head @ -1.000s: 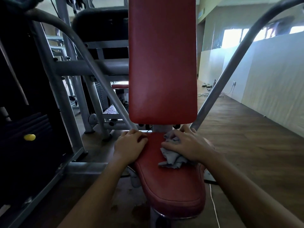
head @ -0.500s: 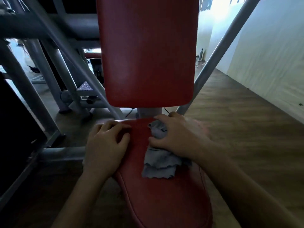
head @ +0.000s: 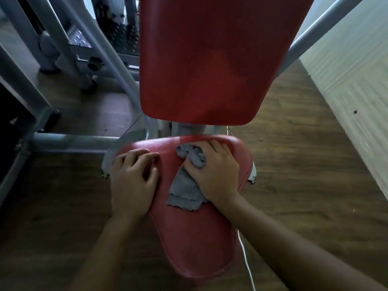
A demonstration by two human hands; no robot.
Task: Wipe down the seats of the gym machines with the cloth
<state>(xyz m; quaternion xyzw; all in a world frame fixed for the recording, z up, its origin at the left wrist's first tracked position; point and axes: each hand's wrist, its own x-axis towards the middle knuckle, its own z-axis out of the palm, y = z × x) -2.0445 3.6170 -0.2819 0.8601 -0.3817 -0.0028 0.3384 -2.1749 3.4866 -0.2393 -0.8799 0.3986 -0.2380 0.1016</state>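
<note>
On the red seat [head: 195, 244], the right hand [head: 216, 175] clutches the half-hidden cloth [head: 184, 192]; the left hand [head: 132, 185] rests, fingers relaxed.

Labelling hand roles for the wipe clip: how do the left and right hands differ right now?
The right hand grips the bunched grey cloth; the left hand holds nothing. The right hand sits toward the rear right of the red seat, the left hand at its left edge. The right hand's fingers curl over cloth; the left hand's fingers lie bent on the bare pad. Both rest palm down on the seat.
</note>
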